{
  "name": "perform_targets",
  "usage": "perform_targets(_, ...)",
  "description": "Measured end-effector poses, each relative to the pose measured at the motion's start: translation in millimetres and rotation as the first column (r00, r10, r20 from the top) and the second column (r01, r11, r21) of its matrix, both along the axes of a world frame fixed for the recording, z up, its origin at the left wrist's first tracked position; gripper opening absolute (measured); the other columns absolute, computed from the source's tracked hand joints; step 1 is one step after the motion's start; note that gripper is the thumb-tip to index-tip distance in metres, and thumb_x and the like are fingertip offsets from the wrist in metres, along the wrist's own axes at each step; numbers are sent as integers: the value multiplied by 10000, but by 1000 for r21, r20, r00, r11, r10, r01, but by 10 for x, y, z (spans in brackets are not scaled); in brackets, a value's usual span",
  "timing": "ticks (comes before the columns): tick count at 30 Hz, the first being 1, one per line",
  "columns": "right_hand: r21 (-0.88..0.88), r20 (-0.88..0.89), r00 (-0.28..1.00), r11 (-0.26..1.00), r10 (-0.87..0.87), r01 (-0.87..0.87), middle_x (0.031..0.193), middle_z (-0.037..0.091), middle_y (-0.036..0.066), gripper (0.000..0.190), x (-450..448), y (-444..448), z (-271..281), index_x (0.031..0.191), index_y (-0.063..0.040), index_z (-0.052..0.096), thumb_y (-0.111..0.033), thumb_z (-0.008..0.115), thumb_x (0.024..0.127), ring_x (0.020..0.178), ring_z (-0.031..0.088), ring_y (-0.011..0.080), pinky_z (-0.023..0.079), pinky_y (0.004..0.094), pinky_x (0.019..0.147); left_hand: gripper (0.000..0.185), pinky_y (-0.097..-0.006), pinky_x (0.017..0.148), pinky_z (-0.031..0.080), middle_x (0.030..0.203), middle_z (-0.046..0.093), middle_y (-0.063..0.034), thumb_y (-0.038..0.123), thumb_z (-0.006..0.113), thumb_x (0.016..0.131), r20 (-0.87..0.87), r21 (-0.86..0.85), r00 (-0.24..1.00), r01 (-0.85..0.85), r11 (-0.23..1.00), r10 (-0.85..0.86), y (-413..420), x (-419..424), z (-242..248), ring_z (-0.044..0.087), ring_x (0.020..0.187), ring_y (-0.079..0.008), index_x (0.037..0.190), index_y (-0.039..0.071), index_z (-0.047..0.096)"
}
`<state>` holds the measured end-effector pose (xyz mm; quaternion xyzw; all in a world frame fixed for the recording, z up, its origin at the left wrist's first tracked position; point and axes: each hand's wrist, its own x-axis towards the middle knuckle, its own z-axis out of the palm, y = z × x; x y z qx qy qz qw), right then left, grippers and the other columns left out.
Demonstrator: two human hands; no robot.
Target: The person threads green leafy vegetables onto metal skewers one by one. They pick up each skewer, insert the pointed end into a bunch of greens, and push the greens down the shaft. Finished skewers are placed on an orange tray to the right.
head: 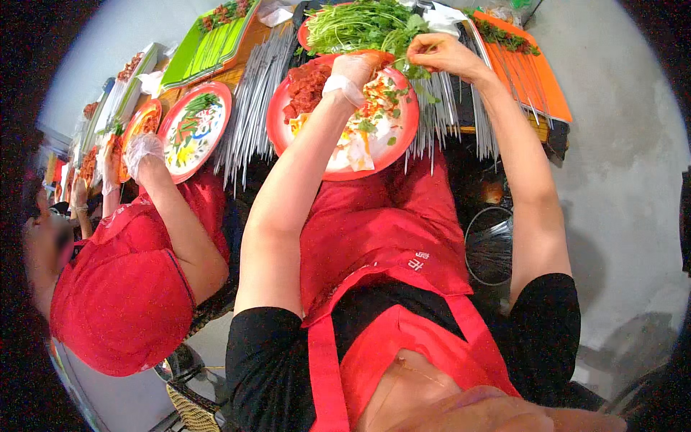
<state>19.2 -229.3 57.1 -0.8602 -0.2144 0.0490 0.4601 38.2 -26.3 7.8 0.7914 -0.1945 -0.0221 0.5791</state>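
Observation:
My left hand (pixel 353 73), in a clear plastic glove smeared red at the fingers, is above a red-rimmed round plate (pixel 274 121). Whether its fingers hold something is hidden. Red marinated meat (pixel 309 89) is heaped on the plate's left side, with loose coriander leaves (pixel 368 126) and red sauce smears on the white right side. My bare right hand (pixel 445 54) pinches a coriander sprig (pixel 413 69) just beyond the plate's upper right rim. A large pile of fresh coriander (pixel 356 27) lies on another red-rimmed plate behind.
Metal skewers (pixel 264 97) lie left of the plate, and more skewers (pixel 440 108) lie right. A green tray (pixel 208 46) and an orange tray (pixel 545 75) hold loaded skewers. On the left, a co-worker's gloved hand (pixel 144 154) is beside a plate of cut vegetables (pixel 227 108).

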Motion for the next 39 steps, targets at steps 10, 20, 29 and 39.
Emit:
perform_targets(10, -103, 80, 997, 995, -7, 15, 695, 569, 7, 133, 155, 241, -76, 879, -21, 593, -137, 579, 815, 582, 528, 68, 438, 220, 513, 150, -300, 576, 455, 748, 627, -79, 106, 518, 777, 619, 489, 754, -153, 859, -219, 103, 72, -171, 597, 662, -184, 885, 106, 622)
perform_targets(20, -109, 420, 893, 967, -163, 228, 710, 621, 111, 116, -244, 29, 368, 891, 30, 600, -51, 569, 813, 674, 616, 177, 474, 288, 554, 131, -336, 553, 546, 790, 632, -130, 96, 586, 797, -542, -582, 822, -218, 783, -173, 38, 255, -284, 621, 619, -231, 866, -15, 598)
perform_targets(29, -663, 694, 555, 708, 458, 245, 785, 526, 82, 80, -192, 347, 155, 778, -46, 543, -119, 564, 755, 750, 587, 266, 474, 361, 598, 145, -328, 585, 560, 831, 631, -140, 94, 591, 797, -531, -633, 797, -146, 760, -289, -57, 195, -294, 639, 660, -216, 889, -18, 590)
perform_targets(39, -619, 710, 578, 748, 403, 239, 751, 542, 115, 116, -146, 385, 178, 779, -35, 570, -147, 563, 749, 733, 594, 302, 484, 394, 627, 115, -293, 550, 489, 732, 598, -73, 99, 600, 803, -338, -684, 852, 70, 726, -401, 3, 15, -137, 578, 607, -179, 840, -9, 597)
